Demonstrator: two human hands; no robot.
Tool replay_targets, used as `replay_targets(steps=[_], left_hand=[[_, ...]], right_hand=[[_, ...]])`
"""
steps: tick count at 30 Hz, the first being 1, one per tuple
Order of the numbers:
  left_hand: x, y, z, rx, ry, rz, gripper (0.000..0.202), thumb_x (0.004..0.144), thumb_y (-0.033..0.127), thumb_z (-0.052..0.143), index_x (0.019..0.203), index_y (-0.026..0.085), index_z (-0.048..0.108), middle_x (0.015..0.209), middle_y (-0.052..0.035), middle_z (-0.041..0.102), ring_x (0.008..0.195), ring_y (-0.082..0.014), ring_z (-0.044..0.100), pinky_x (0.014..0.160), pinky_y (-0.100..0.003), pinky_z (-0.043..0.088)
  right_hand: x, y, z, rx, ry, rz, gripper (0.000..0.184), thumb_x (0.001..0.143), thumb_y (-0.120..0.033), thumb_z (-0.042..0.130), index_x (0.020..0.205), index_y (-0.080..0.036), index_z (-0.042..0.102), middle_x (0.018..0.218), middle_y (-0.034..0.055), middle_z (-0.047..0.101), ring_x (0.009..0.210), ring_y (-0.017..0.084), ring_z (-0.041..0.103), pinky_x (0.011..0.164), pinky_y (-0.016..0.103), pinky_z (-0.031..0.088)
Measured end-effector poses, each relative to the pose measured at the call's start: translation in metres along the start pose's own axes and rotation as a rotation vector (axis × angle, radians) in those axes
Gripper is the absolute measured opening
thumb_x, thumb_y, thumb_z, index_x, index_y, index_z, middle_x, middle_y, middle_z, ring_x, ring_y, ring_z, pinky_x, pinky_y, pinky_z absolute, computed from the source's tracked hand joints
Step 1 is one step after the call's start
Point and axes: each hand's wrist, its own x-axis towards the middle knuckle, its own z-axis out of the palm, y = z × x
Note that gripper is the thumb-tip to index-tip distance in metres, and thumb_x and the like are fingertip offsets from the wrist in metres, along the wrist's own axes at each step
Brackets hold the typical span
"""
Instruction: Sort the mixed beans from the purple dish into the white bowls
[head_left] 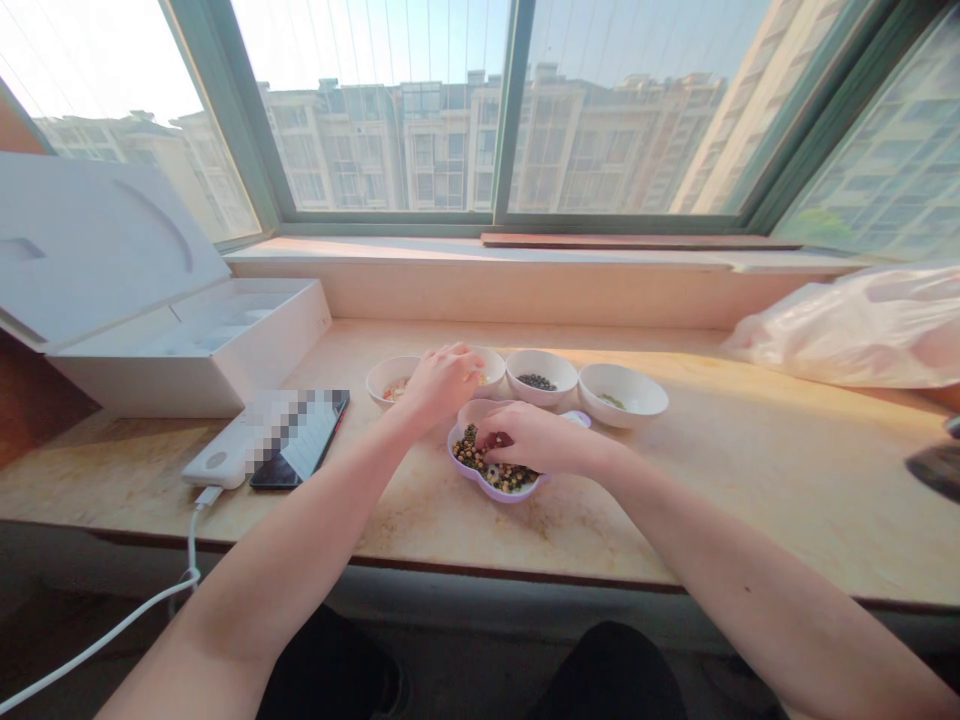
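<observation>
Five small dishes are sitting close together on a stone-topped desk (720, 500), and both hands are working among them. The right hand (525, 440) is dipping into a lilac lobed dish (487, 496), its fingers (499, 438) curled together with their tips down among mixed dark and pale seeds (480, 462). The hand hides whether they are pinching anything. The left hand (442, 383) is arching over the front of a white bowl (491, 364), its fingers (469, 362) lying together. Whether they are holding anything cannot be told either.

Just left of the left fingers, a second white bowl (390, 380) is showing something reddish. Just beyond the right fingers, a third white bowl (541, 394) is holding dark seeds (536, 382), and a fourth white bowl (622, 412) farther right is showing a little green.

The seeds are looking small, hard and light, so they are likely to roll and slip, and a fingertip pinch or a cupped scoop seems the surest hold. The lilac dish is appearing light, so it may tip if pressed at one edge, and its rim looks the best place to take it.

Well left of the fingers, an open white box (187, 350) is standing on the desk.
</observation>
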Motion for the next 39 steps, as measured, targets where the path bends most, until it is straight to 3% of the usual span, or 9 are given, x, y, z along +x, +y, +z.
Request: replay_targets(steps=[10,15,19,22,25,29,34,39], left_hand=[[-0.001,0.003,-0.002,-0.052,-0.018,0.013,0.024,0.097,0.018,0.054,0.096,0.019,0.078,0.108,-0.0088,0.073,0.098,-0.0234,0.069,0.092,-0.038,0.051],[-0.002,0.004,-0.001,-0.18,0.015,0.026,0.024,0.097,0.018,0.055,0.101,0.02,0.078,0.11,-0.0072,0.075,0.099,-0.022,0.071,0.093,-0.035,0.053],[-0.004,0.011,-0.003,-0.323,0.04,0.071,0.025,0.1,0.021,0.054,0.105,0.02,0.078,0.108,-0.0059,0.077,0.099,-0.0194,0.071,0.095,-0.032,0.054],[-0.007,0.018,-0.007,-0.41,0.055,0.105,0.024,0.1,0.02,0.054,0.106,0.02,0.077,0.106,-0.0053,0.077,0.096,-0.0172,0.071,0.09,-0.029,0.055],[-0.008,0.023,-0.009,-0.462,0.057,0.139,0.022,0.099,0.019,0.056,0.107,0.02,0.076,0.103,-0.0052,0.076,0.089,-0.0154,0.07,0.086,-0.028,0.056],[-0.008,0.024,-0.008,-0.492,0.082,0.152,0.016,0.099,0.024,0.062,0.103,0.019,0.076,0.099,-0.0059,0.075,0.085,-0.0147,0.069,0.082,-0.028,0.056],[-0.007,0.02,-0.004,-0.451,0.128,0.117,0.016,0.099,0.025,0.063,0.095,0.019,0.076,0.095,-0.0046,0.073,0.082,-0.0141,0.067,0.081,-0.028,0.054],[-0.004,0.012,-0.004,-0.239,0.118,0.001,0.02,0.099,0.024,0.059,0.092,0.019,0.077,0.097,-0.0052,0.074,0.082,-0.0171,0.067,0.08,-0.03,0.051]], right_hand=[[0.001,0.001,0.0,-0.022,-0.028,-0.052,0.015,0.083,-0.018,0.067,0.079,-0.025,0.081,0.089,0.0043,0.078,0.086,0.028,0.07,0.083,0.041,0.051],[0.001,0.004,-0.008,0.016,0.048,-0.021,0.01,0.085,-0.028,0.071,0.084,-0.024,0.08,0.089,0.0039,0.079,0.084,0.024,0.069,0.08,0.037,0.05],[0.0,0.01,-0.019,0.221,0.195,0.095,0.032,0.086,-0.05,0.071,0.087,-0.019,0.079,0.081,0.0041,0.075,0.071,0.017,0.062,0.068,0.03,0.047],[0.0,0.014,-0.025,0.452,0.284,0.223,0.048,0.08,-0.065,0.073,0.086,-0.017,0.076,0.07,0.0014,0.066,0.06,0.013,0.05,0.053,0.026,0.036],[0.001,0.017,-0.027,0.652,0.336,0.287,0.054,0.073,-0.07,0.078,0.081,-0.016,0.072,0.067,-0.0012,0.059,0.056,0.009,0.042,0.048,0.024,0.027],[0.002,0.018,-0.026,0.786,0.32,0.267,0.057,0.068,-0.071,0.082,0.078,-0.016,0.068,0.069,-0.0021,0.057,0.056,0.007,0.038,0.047,0.022,0.023],[0.0,0.015,-0.029,0.688,0.285,0.288,0.061,0.074,-0.076,0.075,0.078,-0.015,0.072,0.076,0.0034,0.065,0.056,0.008,0.043,0.049,0.024,0.029],[-0.005,0.011,-0.029,0.25,0.063,0.221,0.038,0.082,-0.052,0.078,0.098,-0.017,0.081,0.091,0.0071,0.077,0.074,0.017,0.063,0.065,0.028,0.045]])
